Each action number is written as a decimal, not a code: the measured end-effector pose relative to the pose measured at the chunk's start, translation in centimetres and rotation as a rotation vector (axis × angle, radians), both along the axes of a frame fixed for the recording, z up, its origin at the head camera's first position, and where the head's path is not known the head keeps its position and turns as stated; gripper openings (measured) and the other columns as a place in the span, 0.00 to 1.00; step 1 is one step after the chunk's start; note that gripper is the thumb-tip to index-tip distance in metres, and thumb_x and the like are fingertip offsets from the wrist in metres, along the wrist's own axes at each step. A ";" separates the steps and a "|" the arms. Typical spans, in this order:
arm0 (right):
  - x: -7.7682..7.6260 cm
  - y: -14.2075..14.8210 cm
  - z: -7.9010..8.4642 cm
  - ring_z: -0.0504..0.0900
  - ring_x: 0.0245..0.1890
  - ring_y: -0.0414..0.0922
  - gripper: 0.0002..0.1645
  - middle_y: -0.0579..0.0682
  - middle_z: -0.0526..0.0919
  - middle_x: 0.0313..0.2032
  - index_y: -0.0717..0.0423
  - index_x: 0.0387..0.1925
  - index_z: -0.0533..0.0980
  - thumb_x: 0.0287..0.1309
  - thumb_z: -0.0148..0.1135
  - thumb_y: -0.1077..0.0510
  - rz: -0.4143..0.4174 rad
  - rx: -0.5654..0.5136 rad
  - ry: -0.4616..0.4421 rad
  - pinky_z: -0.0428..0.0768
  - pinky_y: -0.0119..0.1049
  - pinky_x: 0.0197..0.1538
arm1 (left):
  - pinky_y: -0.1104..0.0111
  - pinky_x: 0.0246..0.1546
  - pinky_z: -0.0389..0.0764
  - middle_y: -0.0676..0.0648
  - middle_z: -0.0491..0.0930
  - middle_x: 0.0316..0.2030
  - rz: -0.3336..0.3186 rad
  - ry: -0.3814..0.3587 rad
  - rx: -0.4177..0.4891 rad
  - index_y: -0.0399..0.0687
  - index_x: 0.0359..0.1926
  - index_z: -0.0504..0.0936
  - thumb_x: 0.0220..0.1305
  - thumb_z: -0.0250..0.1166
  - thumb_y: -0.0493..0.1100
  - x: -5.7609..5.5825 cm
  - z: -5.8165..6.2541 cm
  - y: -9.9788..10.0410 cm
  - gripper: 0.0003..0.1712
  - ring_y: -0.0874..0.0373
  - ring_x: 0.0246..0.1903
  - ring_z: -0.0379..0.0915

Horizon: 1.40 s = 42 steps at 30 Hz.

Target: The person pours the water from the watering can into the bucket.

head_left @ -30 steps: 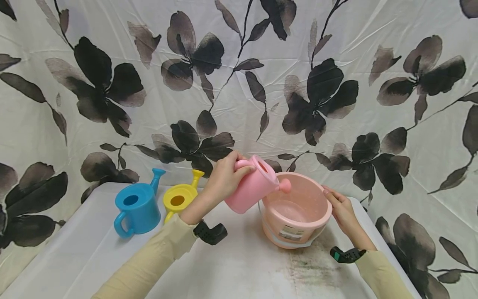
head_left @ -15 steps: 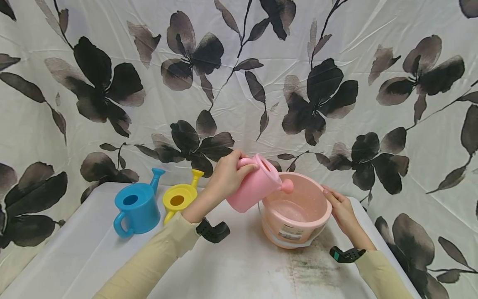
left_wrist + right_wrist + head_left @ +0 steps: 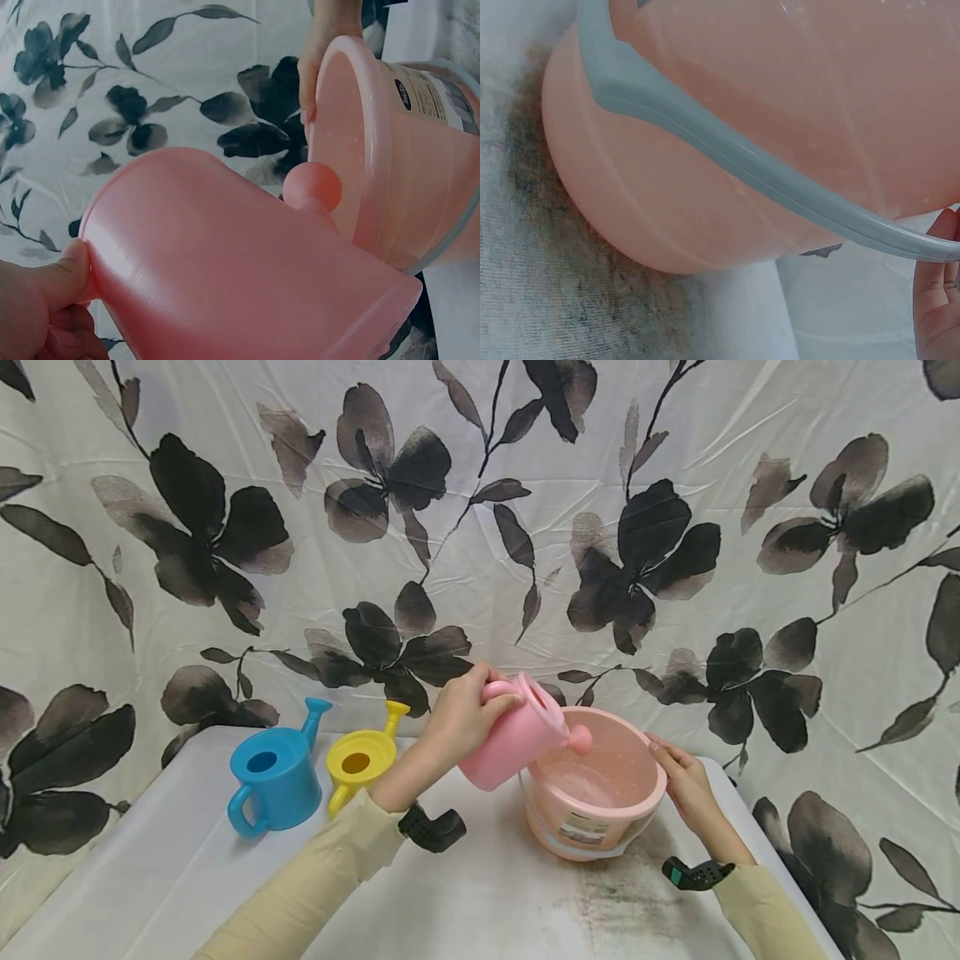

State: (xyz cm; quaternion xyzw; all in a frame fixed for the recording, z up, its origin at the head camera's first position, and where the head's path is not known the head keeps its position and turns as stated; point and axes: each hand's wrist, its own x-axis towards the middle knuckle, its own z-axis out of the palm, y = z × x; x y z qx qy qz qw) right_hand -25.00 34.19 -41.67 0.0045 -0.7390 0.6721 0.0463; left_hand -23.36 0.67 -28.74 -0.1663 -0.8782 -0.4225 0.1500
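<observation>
My left hand (image 3: 468, 714) grips the handle of a pink watering can (image 3: 517, 735), which is tilted to the right. Its spout ends in a round rose (image 3: 579, 740) over the mouth of a peach-pink bucket (image 3: 596, 806). No water shows coming out. The left wrist view shows the can's smooth body (image 3: 232, 255) with the thumb on its handle side. My right hand (image 3: 688, 789) rests fairly straight fingers against the right outside of the bucket's rim. In the right wrist view the hand (image 3: 937, 300) sits partly behind the bucket's grey handle (image 3: 727, 154).
A blue watering can (image 3: 277, 785) and a yellow one (image 3: 360, 756) stand on the left of the white table (image 3: 420, 902). Dark stains (image 3: 622, 893) mark the tabletop in front of the bucket. A floral cloth (image 3: 517, 568) hangs behind.
My left hand and the pink watering can have shifted slightly to the right, carrying the rose a little further over the bucket. The right hand and bucket have stayed put.
</observation>
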 end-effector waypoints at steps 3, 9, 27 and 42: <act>0.0 0.0 -0.1 0.75 0.45 0.18 0.41 0.21 0.75 0.41 0.70 0.70 0.54 0.70 0.49 0.44 -0.003 0.006 -0.005 0.74 0.17 0.48 | 0.67 0.30 0.72 0.44 0.80 0.31 -0.003 0.001 -0.005 0.44 0.39 0.76 0.59 0.69 0.49 0.0 -0.1 0.1 0.16 0.52 0.31 0.73; 0.0 0.1 0.0 0.74 0.45 0.18 0.40 0.25 0.74 0.46 0.68 0.70 0.54 0.70 0.48 0.44 -0.001 0.024 -0.014 0.74 0.17 0.49 | 0.67 0.31 0.72 0.45 0.80 0.31 0.003 0.004 -0.018 0.44 0.39 0.77 0.59 0.68 0.50 0.2 0.0 0.3 0.16 0.52 0.32 0.73; 0.0 0.1 0.0 0.74 0.45 0.18 0.40 0.23 0.74 0.43 0.69 0.70 0.54 0.71 0.48 0.45 0.004 0.009 -0.001 0.74 0.17 0.49 | 0.68 0.30 0.71 0.45 0.79 0.30 -0.017 0.029 -0.030 0.45 0.38 0.76 0.59 0.68 0.49 0.5 -0.1 0.9 0.15 0.53 0.30 0.73; -0.2 0.2 -0.1 0.75 0.45 0.18 0.40 0.21 0.74 0.41 0.70 0.70 0.54 0.71 0.48 0.45 0.009 0.009 0.003 0.74 0.17 0.48 | 0.67 0.31 0.72 0.45 0.80 0.30 -0.028 0.052 -0.044 0.45 0.39 0.76 0.59 0.68 0.49 0.3 0.1 1.3 0.15 0.53 0.30 0.73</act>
